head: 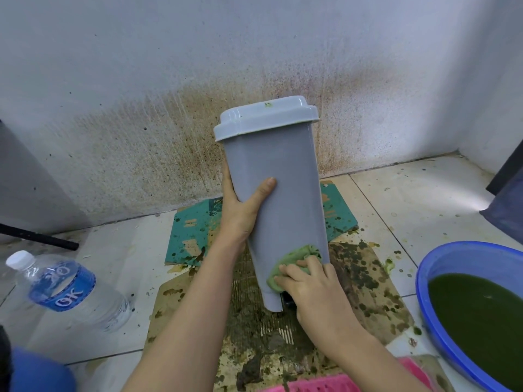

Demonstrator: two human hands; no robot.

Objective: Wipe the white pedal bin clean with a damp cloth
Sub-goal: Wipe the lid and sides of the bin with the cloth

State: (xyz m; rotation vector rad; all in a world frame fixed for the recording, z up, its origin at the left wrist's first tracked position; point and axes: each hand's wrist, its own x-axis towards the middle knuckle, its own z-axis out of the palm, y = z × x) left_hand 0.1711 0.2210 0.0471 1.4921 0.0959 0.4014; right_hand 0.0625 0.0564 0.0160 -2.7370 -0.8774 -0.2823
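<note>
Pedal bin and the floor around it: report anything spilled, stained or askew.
The pedal bin is tilted, not upright, held by the left hand while the right hand presses the cloth low on it. A green speck sits on its lid. Dark green blotches cover the cardboard beneath, and brown spatter stains the wall behind.

bottle [70, 290] left, basin [441, 315] right
</note>
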